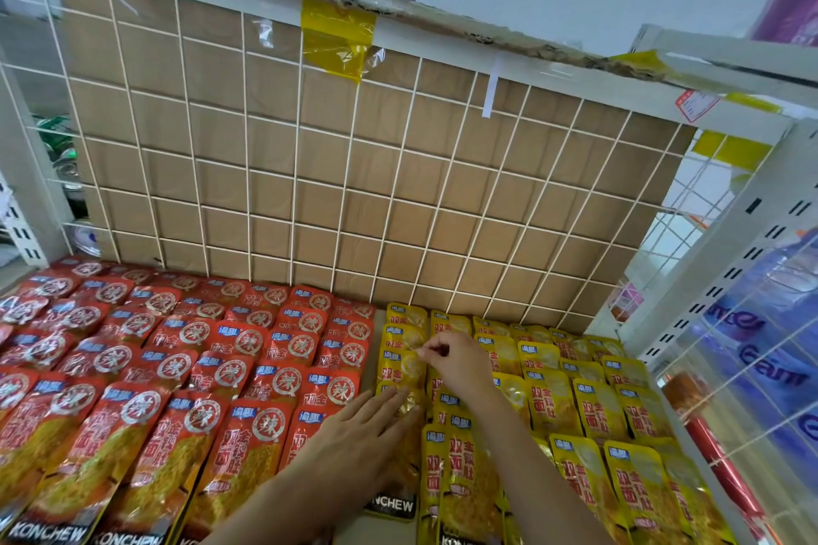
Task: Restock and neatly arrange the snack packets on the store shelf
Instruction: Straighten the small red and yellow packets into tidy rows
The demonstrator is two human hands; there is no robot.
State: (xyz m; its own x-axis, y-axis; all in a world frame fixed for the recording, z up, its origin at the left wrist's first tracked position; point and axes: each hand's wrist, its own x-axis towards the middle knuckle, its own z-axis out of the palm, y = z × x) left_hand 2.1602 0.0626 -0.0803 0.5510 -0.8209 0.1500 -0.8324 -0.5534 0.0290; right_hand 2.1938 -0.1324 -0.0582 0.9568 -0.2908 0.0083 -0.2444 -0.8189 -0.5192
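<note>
Rows of overlapping red snack packets [186, 367] fill the left half of the shelf, and rows of yellow snack packets [588, 407] fill the right half. My left hand [358, 434] lies flat with straight fingers on a yellow packet [405, 496] in the leftmost yellow column. My right hand [456, 361] is further back and pinches the top edge of a yellow packet [407, 367] in that same column.
A white wire grid backed by cardboard [354, 173] closes off the back of the shelf. A wire side panel [717, 389] stands at the right, with blue packaged goods [770, 350] behind it. Yellow tape [336, 35] hangs from the shelf above.
</note>
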